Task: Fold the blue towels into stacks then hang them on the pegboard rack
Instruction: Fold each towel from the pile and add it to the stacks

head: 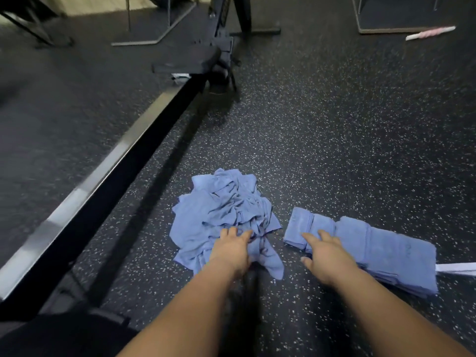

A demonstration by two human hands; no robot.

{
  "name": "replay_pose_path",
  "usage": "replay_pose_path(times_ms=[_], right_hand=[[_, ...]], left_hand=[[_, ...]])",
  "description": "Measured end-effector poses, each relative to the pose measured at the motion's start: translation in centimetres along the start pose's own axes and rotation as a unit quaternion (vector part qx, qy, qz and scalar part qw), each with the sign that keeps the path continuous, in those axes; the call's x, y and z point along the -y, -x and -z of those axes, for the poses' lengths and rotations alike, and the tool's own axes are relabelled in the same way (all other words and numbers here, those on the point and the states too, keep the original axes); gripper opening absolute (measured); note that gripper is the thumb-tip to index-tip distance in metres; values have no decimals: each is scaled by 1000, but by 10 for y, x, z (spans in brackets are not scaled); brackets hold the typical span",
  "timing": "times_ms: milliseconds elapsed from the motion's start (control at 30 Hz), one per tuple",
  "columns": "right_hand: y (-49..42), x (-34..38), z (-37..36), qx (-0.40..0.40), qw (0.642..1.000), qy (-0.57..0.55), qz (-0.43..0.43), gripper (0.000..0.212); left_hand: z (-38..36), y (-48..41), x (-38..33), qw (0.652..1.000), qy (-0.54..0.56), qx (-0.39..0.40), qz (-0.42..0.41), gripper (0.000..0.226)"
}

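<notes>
A crumpled heap of blue towels [221,215] lies on the dark speckled floor in front of me. To its right sit two stacks of folded blue towels: a small one [306,225] and a larger one [394,251] beside it. My left hand [231,249] rests on the near edge of the heap, fingers curled into the cloth. My right hand [328,256] lies flat with fingers spread on the near edge of the folded stacks, where the two meet. No pegboard rack is in view.
A long black and silver rail of a gym machine [108,176] runs diagonally on the left, ending at a seat and frame [201,63] further back. A pink and white object [430,33] lies far right. A white strip [456,267] sticks out beside the large stack.
</notes>
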State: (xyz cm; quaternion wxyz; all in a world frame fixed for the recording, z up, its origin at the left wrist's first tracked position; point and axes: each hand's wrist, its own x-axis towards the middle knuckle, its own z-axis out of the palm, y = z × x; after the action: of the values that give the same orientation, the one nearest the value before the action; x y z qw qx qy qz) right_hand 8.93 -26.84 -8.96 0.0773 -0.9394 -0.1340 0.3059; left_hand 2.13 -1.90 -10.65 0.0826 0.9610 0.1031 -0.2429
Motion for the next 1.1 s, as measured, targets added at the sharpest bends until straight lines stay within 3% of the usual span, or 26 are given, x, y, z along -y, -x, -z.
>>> replay_pose_path(times_ms=[200, 533, 700, 833, 1100], right_hand=[[-20, 35, -19, 20, 999, 3, 35, 72], [-53, 36, -44, 39, 999, 6, 27, 72], [-51, 38, -31, 30, 999, 6, 21, 68], [-40, 49, -14, 7, 1000, -15, 27, 70], [23, 70, 12, -47, 993, -73, 78, 69]], left_hand=[[-10, -19, 47, 998, 4, 13, 55, 76], [-13, -75, 66, 994, -85, 52, 33, 79], [16, -73, 84, 996, 26, -82, 19, 37], [52, -53, 93, 956, 202, -195, 88, 17], [134, 24, 78, 902, 342, -262, 38, 10]])
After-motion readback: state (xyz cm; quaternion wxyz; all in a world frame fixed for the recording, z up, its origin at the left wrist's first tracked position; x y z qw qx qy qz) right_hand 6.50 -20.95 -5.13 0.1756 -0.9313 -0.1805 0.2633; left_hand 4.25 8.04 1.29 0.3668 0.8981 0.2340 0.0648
